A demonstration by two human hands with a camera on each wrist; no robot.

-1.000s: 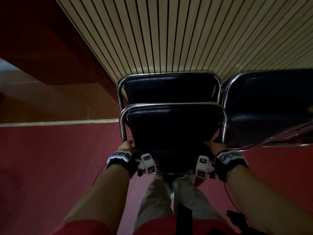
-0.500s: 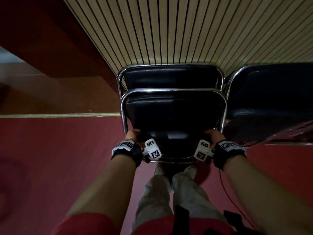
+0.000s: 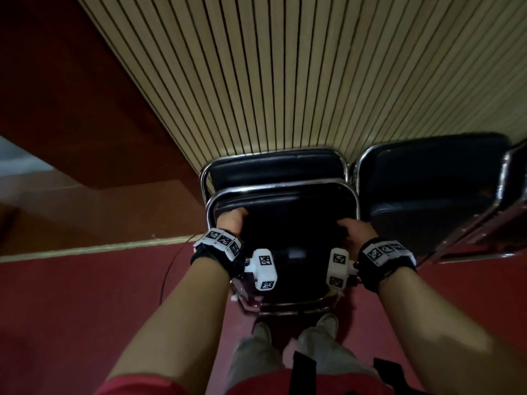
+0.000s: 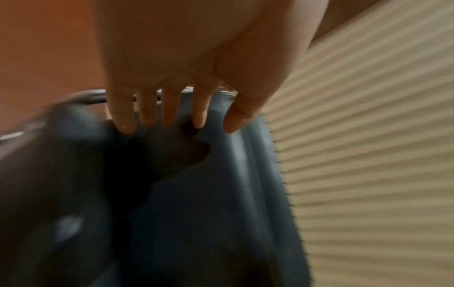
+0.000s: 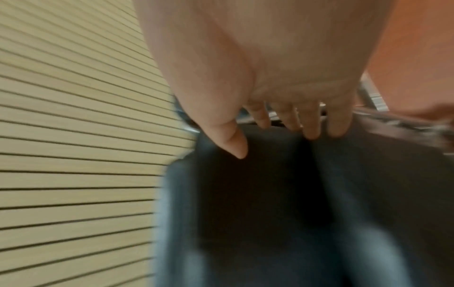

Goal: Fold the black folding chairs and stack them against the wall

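A folded black chair (image 3: pixel 285 212) with a chrome frame (image 3: pixel 209 212) stands upright before me, close against another folded black chair (image 3: pixel 273 166) that leans on the slatted wall (image 3: pixel 285 81). My left hand (image 3: pixel 231 220) lies on the front chair's upper left. My right hand (image 3: pixel 356 232) lies on its upper right. In the left wrist view the left hand (image 4: pixel 176 120) has nearly straight fingers touching the black pad (image 4: pixel 209 213). The right wrist view shows the right hand (image 5: pixel 282 132) the same way on the pad (image 5: pixel 270 194). Both wrist views are blurred.
More folded black chairs (image 3: pixel 427 178) lean on the wall at the right, one cut off at the edge (image 3: pixel 516 172). The floor (image 3: pixel 85 309) is dark red, with a raised wooden step (image 3: pixel 85 212) at the left. A thin cable (image 3: pixel 168 269) hangs by my left arm. My feet (image 3: pixel 293 329) stand just behind the chair.
Both hands have slid up from the lower sides of the chrome frame onto the black pad. The front chair now stands closer to the chair leaning on the wall.
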